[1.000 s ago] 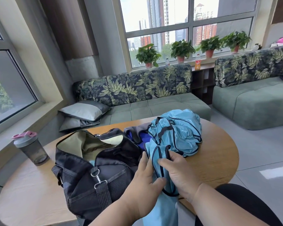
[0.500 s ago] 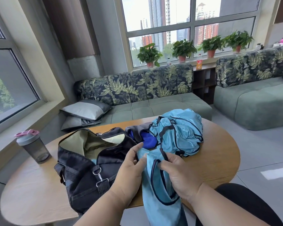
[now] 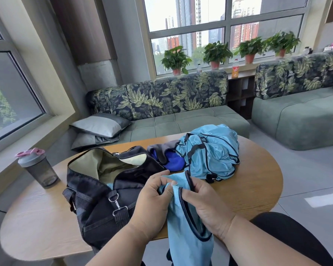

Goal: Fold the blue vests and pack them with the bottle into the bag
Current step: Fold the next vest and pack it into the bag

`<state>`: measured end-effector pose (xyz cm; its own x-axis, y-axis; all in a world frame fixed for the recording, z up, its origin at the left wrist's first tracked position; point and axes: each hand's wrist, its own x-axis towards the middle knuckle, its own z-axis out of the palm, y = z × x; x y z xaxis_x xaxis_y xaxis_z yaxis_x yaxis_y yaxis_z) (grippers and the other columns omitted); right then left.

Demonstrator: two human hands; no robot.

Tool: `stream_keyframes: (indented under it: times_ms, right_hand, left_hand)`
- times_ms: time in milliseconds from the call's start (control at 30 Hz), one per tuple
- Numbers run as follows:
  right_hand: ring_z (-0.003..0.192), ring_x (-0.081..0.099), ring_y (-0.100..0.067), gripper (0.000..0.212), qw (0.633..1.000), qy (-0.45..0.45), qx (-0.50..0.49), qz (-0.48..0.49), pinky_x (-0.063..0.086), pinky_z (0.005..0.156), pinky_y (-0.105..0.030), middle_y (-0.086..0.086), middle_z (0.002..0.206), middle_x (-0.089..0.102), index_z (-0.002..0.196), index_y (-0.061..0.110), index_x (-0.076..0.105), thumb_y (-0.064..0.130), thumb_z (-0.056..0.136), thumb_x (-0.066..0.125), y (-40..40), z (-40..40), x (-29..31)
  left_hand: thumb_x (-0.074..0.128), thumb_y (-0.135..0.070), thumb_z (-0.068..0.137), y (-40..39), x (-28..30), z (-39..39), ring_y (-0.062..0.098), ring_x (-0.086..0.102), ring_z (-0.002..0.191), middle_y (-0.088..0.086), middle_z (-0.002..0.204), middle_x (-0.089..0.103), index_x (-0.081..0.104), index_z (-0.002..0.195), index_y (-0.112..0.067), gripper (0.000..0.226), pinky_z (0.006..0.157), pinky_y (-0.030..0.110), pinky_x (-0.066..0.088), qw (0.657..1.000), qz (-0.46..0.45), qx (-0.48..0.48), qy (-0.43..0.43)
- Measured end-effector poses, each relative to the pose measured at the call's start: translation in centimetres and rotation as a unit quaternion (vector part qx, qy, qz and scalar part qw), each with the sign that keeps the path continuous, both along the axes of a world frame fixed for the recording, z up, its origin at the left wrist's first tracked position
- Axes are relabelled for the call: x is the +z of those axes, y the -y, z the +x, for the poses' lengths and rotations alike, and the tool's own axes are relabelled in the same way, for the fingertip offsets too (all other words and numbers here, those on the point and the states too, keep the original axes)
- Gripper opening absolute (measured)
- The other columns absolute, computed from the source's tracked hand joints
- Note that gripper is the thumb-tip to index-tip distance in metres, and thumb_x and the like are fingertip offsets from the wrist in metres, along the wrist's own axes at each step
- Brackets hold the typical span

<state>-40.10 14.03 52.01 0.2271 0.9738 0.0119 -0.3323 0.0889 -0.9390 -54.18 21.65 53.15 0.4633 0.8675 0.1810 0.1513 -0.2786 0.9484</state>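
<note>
A light blue vest (image 3: 188,231) with dark trim hangs from my hands over the table's near edge. My left hand (image 3: 154,198) pinches its upper edge, and my right hand (image 3: 204,204) grips the dark-trimmed strap beside it. The black bag (image 3: 96,192) stands unzipped just left of my hands, beige lining showing. A heap of light blue vests (image 3: 210,152) lies behind on the table. The grey shaker bottle (image 3: 38,167) with a pink lid stands upright at the table's left edge.
A darker blue and grey garment (image 3: 167,156) lies between the bag and the heap. The round wooden table (image 3: 258,181) has bare wood at right and front left. Green sofas (image 3: 181,120) and potted plants stand behind.
My hands have lifted the vest and drawn closer to me. The left hand moved from lying on the cloth to pinching its top edge. The view shifted slightly.
</note>
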Motion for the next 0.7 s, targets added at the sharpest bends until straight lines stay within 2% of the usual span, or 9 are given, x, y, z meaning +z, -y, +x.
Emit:
stream_keyframes:
  times_ms: [67, 100, 200, 300, 467, 533, 600, 667, 700]
  right_hand:
    - [0.115, 0.071, -0.043, 0.030, 1.000, -0.001, -0.023, -0.002, 0.054, 0.106, -0.057, -0.020, 0.115, 0.077, 0.118, 0.013, 0.078, 0.028, 0.092, 0.080, -0.1, -0.1, -0.1]
    - [0.114, 0.070, -0.044, 0.032, 0.999, -0.006, -0.037, -0.006, 0.054, 0.105, -0.057, -0.020, 0.113, 0.077, 0.116, 0.013, 0.079, 0.032, 0.089, 0.081, -0.2, -0.1, -0.2]
    - [0.112, 0.072, -0.042, 0.038, 0.997, -0.011, -0.069, -0.014, 0.055, 0.103, -0.055, -0.018, 0.111, 0.078, 0.111, 0.014, 0.080, 0.042, 0.085, 0.080, -0.4, 0.1, -0.6]
    - [0.113, 0.072, -0.041, 0.037, 0.997, -0.058, -0.057, -0.003, 0.052, 0.107, -0.058, -0.023, 0.116, 0.076, 0.113, 0.008, 0.079, 0.036, 0.089, 0.076, -0.6, 0.3, -0.9]
    - [0.114, 0.072, -0.039, 0.038, 0.998, -0.049, -0.044, -0.001, 0.050, 0.110, -0.058, -0.021, 0.117, 0.076, 0.115, 0.010, 0.079, 0.038, 0.090, 0.075, -0.5, 0.2, -0.8]
    - [0.115, 0.072, -0.040, 0.039, 0.998, -0.049, -0.037, 0.003, 0.050, 0.110, -0.057, -0.022, 0.118, 0.076, 0.115, 0.010, 0.079, 0.038, 0.090, 0.075, -0.4, 0.2, -0.9]
    - [0.117, 0.071, -0.040, 0.037, 0.998, -0.061, -0.030, 0.011, 0.051, 0.109, -0.055, -0.023, 0.120, 0.075, 0.115, 0.009, 0.079, 0.036, 0.090, 0.073, -0.3, 0.2, -0.8]
    - [0.119, 0.070, -0.040, 0.037, 0.997, -0.075, -0.027, 0.021, 0.052, 0.108, -0.051, -0.024, 0.121, 0.074, 0.116, 0.009, 0.079, 0.036, 0.090, 0.075, -0.3, 0.4, -0.6]
    - [0.119, 0.069, -0.041, 0.038, 0.996, -0.081, -0.031, 0.024, 0.053, 0.107, -0.050, -0.024, 0.121, 0.074, 0.117, 0.009, 0.079, 0.036, 0.090, 0.078, -0.4, 0.5, -0.6]
  left_hand:
    - [0.069, -0.022, 0.101, 0.1, 0.2, 0.0, -0.011, 0.060, 0.119, -0.023, 0.132, 0.062, 0.074, 0.079, -0.029, 0.023, 0.096, 0.010, 0.041, 1.000, 0.016, 0.015, -0.004]
    - [0.068, -0.023, 0.101, 0.0, 0.1, 0.0, -0.012, 0.059, 0.118, -0.022, 0.132, 0.062, 0.073, 0.078, -0.028, 0.024, 0.095, 0.009, 0.040, 1.000, 0.023, 0.019, -0.006]
    - [0.066, -0.032, 0.102, -0.3, 0.1, -0.3, -0.011, 0.059, 0.117, -0.021, 0.129, 0.063, 0.070, 0.077, -0.031, 0.025, 0.098, 0.017, 0.040, 0.999, 0.031, 0.019, -0.011]
    - [0.064, -0.040, 0.101, -0.5, 0.1, -0.6, -0.007, 0.063, 0.112, -0.020, 0.124, 0.067, 0.069, 0.074, -0.027, 0.030, 0.097, 0.020, 0.043, 1.000, 0.017, 0.019, -0.006]
    - [0.058, -0.056, 0.091, -0.5, 0.1, -0.8, -0.006, 0.066, 0.105, -0.021, 0.114, 0.073, 0.072, 0.093, -0.012, 0.046, 0.084, 0.005, 0.044, 0.999, 0.013, 0.024, 0.020]
    - [0.057, -0.056, 0.092, -0.6, 0.0, -0.9, -0.006, 0.067, 0.105, -0.020, 0.113, 0.074, 0.073, 0.102, -0.016, 0.045, 0.084, 0.005, 0.044, 0.999, 0.001, 0.020, 0.031]
    - [0.059, -0.060, 0.095, -0.7, 0.0, -1.1, -0.004, 0.067, 0.101, -0.021, 0.108, 0.075, 0.073, 0.105, -0.020, 0.044, 0.087, 0.009, 0.047, 0.998, -0.037, -0.001, 0.050]
    - [0.069, -0.064, 0.092, -0.9, -0.1, -1.3, 0.003, 0.068, 0.099, -0.010, 0.106, 0.077, 0.073, 0.104, -0.021, 0.045, 0.093, 0.020, 0.051, 0.994, -0.086, -0.039, 0.049]
    - [0.076, -0.057, 0.089, -0.9, -0.1, -1.5, 0.007, 0.069, 0.099, -0.004, 0.106, 0.077, 0.073, 0.106, -0.019, 0.042, 0.094, 0.025, 0.052, 0.991, -0.108, -0.063, 0.041]
